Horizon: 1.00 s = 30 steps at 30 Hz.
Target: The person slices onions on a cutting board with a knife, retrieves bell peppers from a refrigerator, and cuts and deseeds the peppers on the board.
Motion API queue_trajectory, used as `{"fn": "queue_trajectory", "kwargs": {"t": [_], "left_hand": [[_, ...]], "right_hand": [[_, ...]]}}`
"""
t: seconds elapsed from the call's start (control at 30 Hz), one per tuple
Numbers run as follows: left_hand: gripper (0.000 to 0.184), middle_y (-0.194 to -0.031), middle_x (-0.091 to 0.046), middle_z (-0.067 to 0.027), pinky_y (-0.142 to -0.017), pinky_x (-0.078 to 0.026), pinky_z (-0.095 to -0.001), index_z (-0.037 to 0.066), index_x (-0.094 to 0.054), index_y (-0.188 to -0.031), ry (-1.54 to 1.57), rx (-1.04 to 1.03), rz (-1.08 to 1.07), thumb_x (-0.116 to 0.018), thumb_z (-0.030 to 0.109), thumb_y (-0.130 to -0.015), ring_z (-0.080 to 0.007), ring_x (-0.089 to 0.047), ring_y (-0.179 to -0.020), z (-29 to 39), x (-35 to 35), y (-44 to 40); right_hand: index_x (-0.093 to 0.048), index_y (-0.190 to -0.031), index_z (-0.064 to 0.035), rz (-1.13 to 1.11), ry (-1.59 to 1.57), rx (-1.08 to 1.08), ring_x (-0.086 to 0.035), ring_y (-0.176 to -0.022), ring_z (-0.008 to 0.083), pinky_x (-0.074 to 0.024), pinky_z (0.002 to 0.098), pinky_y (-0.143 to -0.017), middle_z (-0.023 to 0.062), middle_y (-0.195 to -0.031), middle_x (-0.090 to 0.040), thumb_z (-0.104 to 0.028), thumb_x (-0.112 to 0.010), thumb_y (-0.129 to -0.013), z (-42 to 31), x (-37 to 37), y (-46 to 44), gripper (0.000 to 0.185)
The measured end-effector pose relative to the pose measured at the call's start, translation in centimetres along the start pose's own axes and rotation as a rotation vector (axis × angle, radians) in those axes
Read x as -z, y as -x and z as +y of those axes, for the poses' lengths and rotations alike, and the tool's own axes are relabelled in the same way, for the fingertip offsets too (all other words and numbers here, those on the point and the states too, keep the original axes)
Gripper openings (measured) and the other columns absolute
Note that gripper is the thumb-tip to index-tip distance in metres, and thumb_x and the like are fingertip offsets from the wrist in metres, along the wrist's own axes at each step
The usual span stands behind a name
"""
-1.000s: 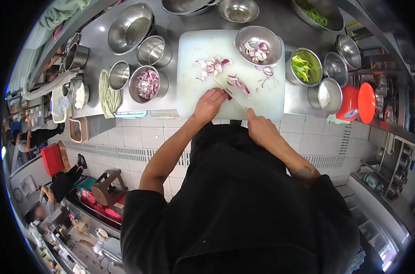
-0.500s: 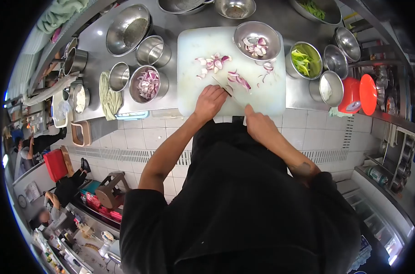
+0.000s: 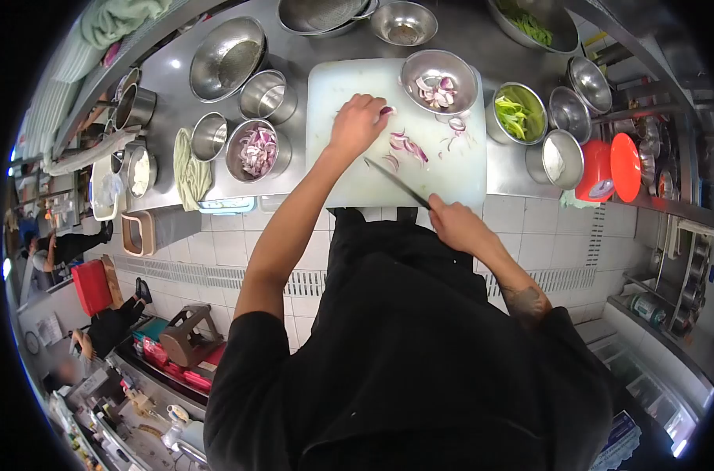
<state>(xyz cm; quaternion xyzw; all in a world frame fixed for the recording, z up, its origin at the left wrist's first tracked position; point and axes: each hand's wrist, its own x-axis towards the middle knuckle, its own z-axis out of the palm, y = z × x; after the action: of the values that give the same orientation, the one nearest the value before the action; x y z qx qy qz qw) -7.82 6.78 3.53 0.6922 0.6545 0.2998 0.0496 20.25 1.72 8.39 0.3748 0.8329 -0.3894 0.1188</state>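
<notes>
On the white cutting board (image 3: pixel 333 177), my left hand (image 3: pixel 358 124) curls its fingers over a small pile of red onion pieces (image 3: pixel 386 111), most of which it hides. A knife (image 3: pixel 398 184) is gripped by its handle in my right hand (image 3: pixel 459 225) near the board's front edge. Its blade slants up and left over the board, apart from the onion. Sliced red onion (image 3: pixel 407 147) lies between the blade and a steel bowl (image 3: pixel 460 80) with more onion pieces (image 3: pixel 437 92). Thin scraps (image 3: pixel 456 129) lie just below that bowl.
Left of the board stand a steel pot of cut onion (image 3: pixel 257 151), more steel pots (image 3: pixel 208 136) and a green cloth (image 3: pixel 192 173). On the right are a container of green slices (image 3: pixel 518 115), a pot with white contents (image 3: pixel 556 158) and a red container (image 3: pixel 596 177).
My left hand has moved away from the blade, up onto the onion pile. My right hand has drawn the knife slightly toward me, and its blade now shows fully. The view has shifted slightly.
</notes>
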Motion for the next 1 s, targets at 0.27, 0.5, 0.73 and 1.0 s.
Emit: {"fn": "queue_trajectory", "kwargs": {"t": [0.27, 0.5, 0.73, 1.0], "left_hand": [[0.016, -0.092, -0.068, -0.0128, -0.086, -0.053, -0.0409, 0.003, -0.072, -0.09, -0.119, 0.056, -0.118, -0.065, 0.013, -0.08, -0.0291, -0.063, -0.096, -0.1, -1.3, -0.4], [0.013, -0.09, -0.069, -0.0129, -0.073, -0.053, -0.0379, 0.003, -0.072, -0.092, 0.113, 0.249, 0.11, -0.072, 0.007, -0.08, -0.0283, -0.065, -0.083, -0.4, 2.0, 11.4], [0.021, -0.093, -0.067, -0.0123, -0.072, -0.053, -0.0358, 0.003, -0.07, -0.101, 0.217, 0.472, 0.078, -0.069, 0.002, -0.08, -0.0256, -0.064, -0.08, 0.9, 2.4, 15.0], [0.02, -0.094, -0.065, -0.0135, -0.079, -0.054, -0.0395, 0.001, -0.068, -0.099, 0.067, 0.34, 0.158, -0.071, 0.002, -0.08, -0.0321, -0.063, -0.09, 2.5, 0.8, 14.0]], "right_hand": [[-0.043, -0.111, -0.0029, 0.086, -0.047, -0.058, -0.062, -0.077, 0.0536, -0.0472, 0.0625, -0.072, 0.0329, -0.077, -0.063, -0.018, -0.048, -0.098, 3.1, -0.5, -0.7, 0.02], [-0.044, -0.11, -0.0043, -0.04, -0.021, 0.022, -0.061, -0.074, 0.053, -0.0472, 0.0621, -0.07, 0.0309, -0.076, -0.063, -0.02, -0.048, -0.099, 2.3, 0.4, 1.0, 0.02], [-0.044, -0.109, -0.0047, 0.012, -0.034, -0.064, -0.061, -0.076, 0.054, -0.0465, 0.0625, -0.072, 0.0312, -0.077, -0.063, -0.02, -0.049, -0.099, 3.6, 0.0, 0.4, 0.019], [-0.044, -0.107, -0.0029, 0.028, 0.023, 0.012, -0.061, -0.075, 0.0537, -0.0474, 0.062, -0.07, 0.0307, -0.076, -0.064, -0.019, -0.049, -0.098, 0.2, 1.1, 0.2, 0.019]]}}
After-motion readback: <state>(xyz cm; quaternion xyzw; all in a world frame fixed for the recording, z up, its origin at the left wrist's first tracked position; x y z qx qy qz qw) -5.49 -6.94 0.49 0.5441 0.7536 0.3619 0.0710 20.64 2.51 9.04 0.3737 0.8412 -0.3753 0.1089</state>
